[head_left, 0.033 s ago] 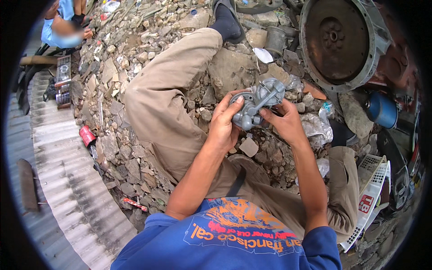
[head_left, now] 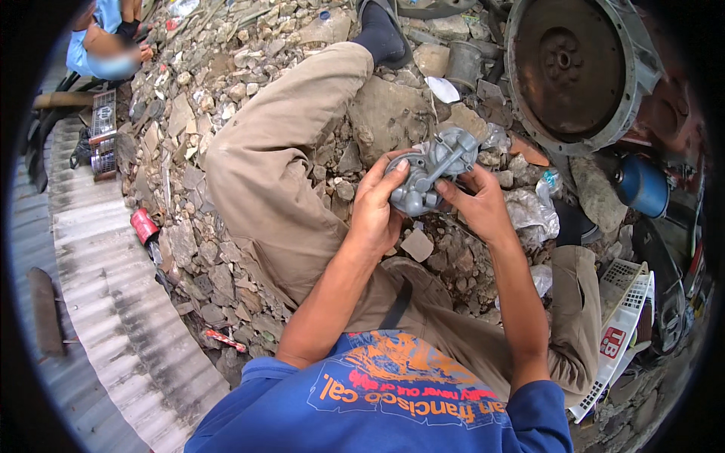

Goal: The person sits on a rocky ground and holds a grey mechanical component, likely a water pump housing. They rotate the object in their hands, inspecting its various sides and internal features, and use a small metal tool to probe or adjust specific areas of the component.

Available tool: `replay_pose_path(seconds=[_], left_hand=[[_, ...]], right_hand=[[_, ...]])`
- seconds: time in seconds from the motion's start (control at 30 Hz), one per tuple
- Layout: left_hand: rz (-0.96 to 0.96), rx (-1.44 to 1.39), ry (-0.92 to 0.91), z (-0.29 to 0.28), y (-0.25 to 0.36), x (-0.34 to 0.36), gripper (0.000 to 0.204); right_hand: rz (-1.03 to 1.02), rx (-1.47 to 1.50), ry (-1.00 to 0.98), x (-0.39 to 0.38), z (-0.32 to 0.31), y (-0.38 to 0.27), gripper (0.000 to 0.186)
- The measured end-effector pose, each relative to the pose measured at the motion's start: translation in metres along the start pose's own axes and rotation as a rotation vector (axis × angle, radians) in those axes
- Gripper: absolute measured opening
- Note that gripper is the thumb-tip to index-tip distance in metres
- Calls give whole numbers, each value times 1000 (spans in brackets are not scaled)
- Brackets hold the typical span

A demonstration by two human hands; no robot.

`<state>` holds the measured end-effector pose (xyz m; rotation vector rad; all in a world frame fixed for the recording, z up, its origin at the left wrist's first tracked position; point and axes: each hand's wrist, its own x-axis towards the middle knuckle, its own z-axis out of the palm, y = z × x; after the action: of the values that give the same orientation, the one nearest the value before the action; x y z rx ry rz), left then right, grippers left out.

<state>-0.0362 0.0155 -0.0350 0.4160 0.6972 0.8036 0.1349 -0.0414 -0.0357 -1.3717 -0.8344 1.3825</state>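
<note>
In the head view, both forearms (head_left: 332,294) point forward. The left hand (head_left: 374,202) and the right hand (head_left: 481,204) are half closed around opposite ends of a grey cast-metal housing (head_left: 427,180), thumbs (head_left: 397,173) on top, above the rubble (head_left: 215,264).

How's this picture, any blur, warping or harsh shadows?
Head view: soft light, no harsh shadows; the grey metal part reads clearly. At the head view's left, the pale corrugated sheet looks bowed. In the head view's upper left, part of another person is blurred.
</note>
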Motion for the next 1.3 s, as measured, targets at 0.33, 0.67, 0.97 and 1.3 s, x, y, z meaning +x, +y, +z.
replay_pose_path(seconds=[0.33, 0.67, 0.97, 1.3], left_hand=[[-137, -223, 196, -20, -16, 12, 24], [-103, -293, 179, -19, -8, 12, 33], [16, -340, 216, 0, -9, 2, 28], [80, -289, 292, 3, -8, 2, 27]], right_hand=[[-66, -371, 155, 8, 2, 23, 53], [-520, -905, 119, -4, 21, -7, 87], [-661, -959, 212, -7, 32, 3, 75], [-683, -978, 260, -7, 39, 17, 76]])
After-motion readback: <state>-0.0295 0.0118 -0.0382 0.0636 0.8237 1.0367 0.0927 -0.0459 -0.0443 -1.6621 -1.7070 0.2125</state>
